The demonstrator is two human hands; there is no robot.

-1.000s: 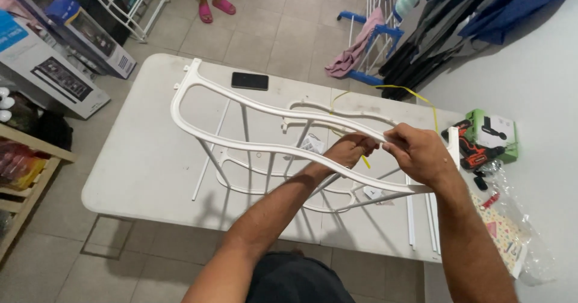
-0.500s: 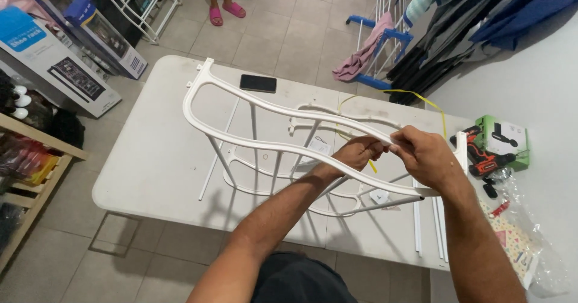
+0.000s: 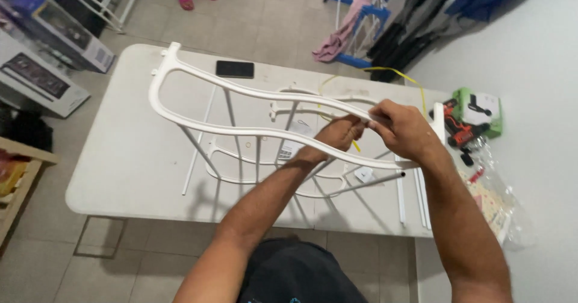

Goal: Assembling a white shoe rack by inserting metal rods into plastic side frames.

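A: What are the hands on?

B: A white wavy frame piece, a curved loop of tubing raised above the white folding table. The right hand is clenched around its near end, fingers wrapped over the top rail where the two rails run together. The left hand is just beside it, pinching the same end from below; its fingertips are partly hidden behind the rail, but it does grip the frame.

A: So where does the frame sit relative to the grip?

B: Almost all of it stretches away to the left of both hands, its far rounded end hanging over the table's far left corner, near a black phone.

A: Anything under it?

B: A second white wavy frame lying flat on the table with thin white rods. To the right, an orange cordless drill by a green box.
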